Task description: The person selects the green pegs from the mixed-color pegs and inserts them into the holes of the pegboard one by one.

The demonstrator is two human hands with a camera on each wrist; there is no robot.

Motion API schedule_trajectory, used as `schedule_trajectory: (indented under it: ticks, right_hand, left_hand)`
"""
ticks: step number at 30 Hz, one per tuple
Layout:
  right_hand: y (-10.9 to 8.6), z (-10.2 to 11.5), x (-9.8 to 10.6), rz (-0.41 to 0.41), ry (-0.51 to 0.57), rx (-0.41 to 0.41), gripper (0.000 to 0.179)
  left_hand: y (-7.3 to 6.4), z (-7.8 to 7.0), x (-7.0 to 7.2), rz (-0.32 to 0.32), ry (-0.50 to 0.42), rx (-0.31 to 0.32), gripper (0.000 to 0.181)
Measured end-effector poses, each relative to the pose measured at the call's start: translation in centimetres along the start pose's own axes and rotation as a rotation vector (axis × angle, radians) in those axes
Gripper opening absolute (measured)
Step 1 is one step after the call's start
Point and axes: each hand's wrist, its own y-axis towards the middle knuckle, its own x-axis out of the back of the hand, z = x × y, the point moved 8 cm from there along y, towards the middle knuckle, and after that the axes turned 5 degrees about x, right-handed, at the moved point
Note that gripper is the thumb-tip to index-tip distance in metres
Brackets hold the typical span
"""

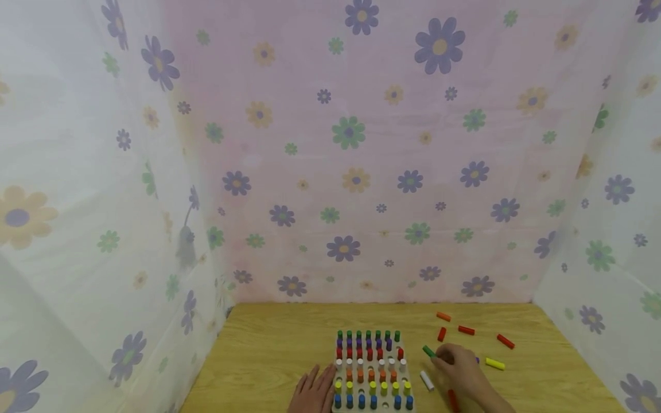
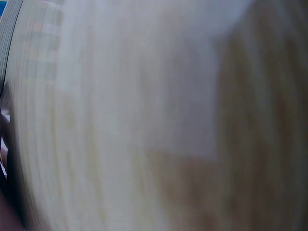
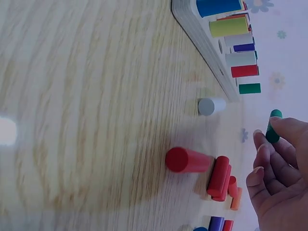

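Observation:
A pale pegboard [image 1: 405, 374] stands at the table's front with rows of green, purple, red, white, orange, yellow and blue pegs; a few holes are bare. My left hand [image 1: 313, 391] lies flat at its left side, fingers extended by the edge; whether they touch it I cannot tell. To the right of the board, my right hand [image 1: 462, 370] pinches a green peg [image 3: 274, 126] between thumb and fingertips, above the table. Nearest that hand on the table are a white peg [image 1: 427, 381] and a red peg [image 1: 453, 400].
Loose pegs lie on the wooden table [image 1: 263, 344] to the right: an orange peg [image 1: 443, 316], a yellow peg [image 1: 495, 363], several red ones and a purple one partly behind the hand. Flowered cloth walls [image 1: 356, 212] enclose the table. The left wrist view is blurred.

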Motion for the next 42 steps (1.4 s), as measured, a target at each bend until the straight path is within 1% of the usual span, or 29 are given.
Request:
schedule_trajectory:
  ticks: [2,5,8,11,18,21,26,30,32,36,38,39,40,42]
  right_hand:
    - [0.3,-0.1,0.0,-0.035,0.011,-0.010,0.014]
    - [0.8,-0.1,-0.2,-0.074,0.036,-0.024,0.011]
    - [1.2,0.0,-0.5,-0.110,0.060,-0.027,0.010]
    - [1.4,0.1,-0.8,-0.125,0.069,-0.033,0.010]
    - [1.8,0.3,-1.5,-0.123,0.084,-0.052,0.011]
    - [2.0,0.3,-1.8,-0.113,0.112,-0.058,0.012]
    - [2.6,0.8,-2.2,-0.117,0.107,-0.036,0.011]
    - [3.0,1.2,-2.5,-0.121,0.128,-0.019,0.010]
    - [3.2,1.3,-2.7,-0.125,0.150,-0.013,0.010]
    - [3.2,1.7,-3.0,-0.130,0.181,-0.003,0.010]
    - [3.3,1.8,-3.1,-0.126,0.192,-0.001,0.011]
    - [3.3,1.9,-3.2,-0.125,0.197,0.000,0.011]
    - [3.4,1.9,-3.3,-0.125,0.193,0.003,0.011]
    - [3.6,2.1,-3.4,-0.127,0.191,0.006,0.011]
  left_hand:
    - [0.3,0.0,0.0,0.019,-0.004,0.022,0.052]
    - [0.4,0.1,0.0,0.028,0.000,0.034,0.052]
    - [0.4,0.0,0.0,0.016,0.001,0.025,0.052]
    - [0.2,-0.1,0.0,-0.001,-0.007,0.010,0.052]
    - [0.2,-0.1,-0.1,0.011,-0.002,0.024,0.054]
    - [0.1,-0.2,0.1,-0.007,0.002,0.022,0.053]
    - [-0.3,-0.3,0.4,-0.042,-0.010,0.019,0.051]
    - [-0.3,-0.3,0.4,-0.064,-0.008,0.001,0.050]
    - [-0.2,-0.2,0.3,-0.052,-0.006,0.000,0.051]
    - [0.2,0.0,-0.1,0.003,0.004,0.015,0.056]
    - [0.2,0.0,-0.3,0.013,-0.002,0.016,0.056]
    - [0.2,-0.1,-0.2,0.004,-0.007,0.013,0.055]
    - [0.0,-0.1,-0.1,-0.022,-0.005,0.004,0.053]
    - [-0.1,-0.1,0.0,-0.038,-0.007,-0.001,0.052]
